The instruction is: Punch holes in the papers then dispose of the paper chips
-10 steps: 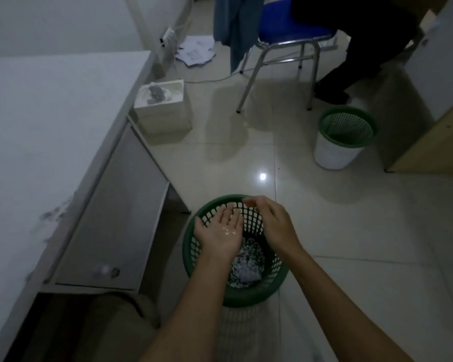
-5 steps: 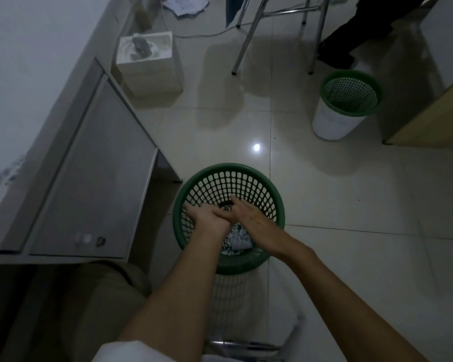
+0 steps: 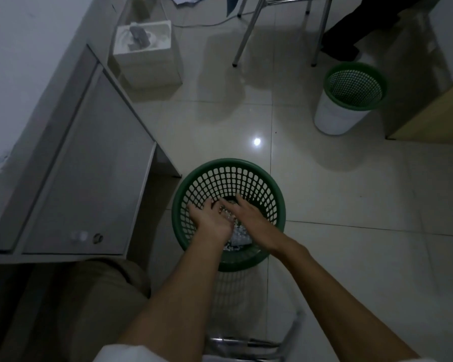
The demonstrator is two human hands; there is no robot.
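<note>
A green mesh waste basket stands on the tiled floor right in front of me. White paper chips lie in a heap at its bottom. My left hand hangs over the basket's mouth, tilted with the palm turned inward and the fingers apart. Flat against it from the right lies my right hand, fingers stretched out. A few chips show between the two hands. Neither hand grips anything.
A grey desk runs along the left. Behind it on the floor is a white box. A second green basket in a white bin stands at the right, near chair legs and a wooden cabinet.
My left palm has turned from facing up to tilted inward, and both hands have sunk lower into the basket's mouth. The camera has tipped further down.
</note>
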